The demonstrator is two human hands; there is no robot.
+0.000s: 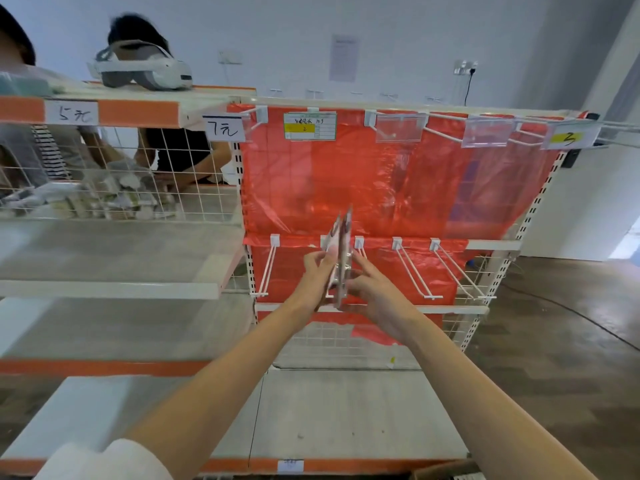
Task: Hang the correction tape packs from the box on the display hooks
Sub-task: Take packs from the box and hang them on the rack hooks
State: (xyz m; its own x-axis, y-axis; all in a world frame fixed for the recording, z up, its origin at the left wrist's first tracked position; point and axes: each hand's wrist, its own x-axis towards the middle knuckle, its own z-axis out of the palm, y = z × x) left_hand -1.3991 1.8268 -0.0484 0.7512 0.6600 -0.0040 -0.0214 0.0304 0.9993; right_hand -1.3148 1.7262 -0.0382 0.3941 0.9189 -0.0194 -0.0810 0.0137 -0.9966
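Closest to the lens, a white sleeve covered the person's left upper arm, and both bare forearms reached forward and up to meet in the middle of the view. Far to the left of the hands, behind a wire grid, two other people stood at a shelf heaped with small packaged goods, and a white headset lay on the shelf top well above them, over handwritten price labels. Just left of the hands, a white double-wire display hook jutted out bare from the lower rail. The left hand pinched the correction tape packs from their left side, thumb and fingers curled against the cards. The packs stood upright and edge-on between the two hands, at the spot where another lower-rail hook sat; whether they were already threaded on it could not be told. The right hand gripped the same packs from their right side, fingers spread and curled along the lower part. Behind and above both hands hung a red plastic sheet over the rack's back panel. To the right of the hands, further bare hooks projected from the lower rail, and higher up clear tag holders hung on the upper hooks. Below and right of the right forearm, the corner of a cardboard box showed at the frame's bottom edge.
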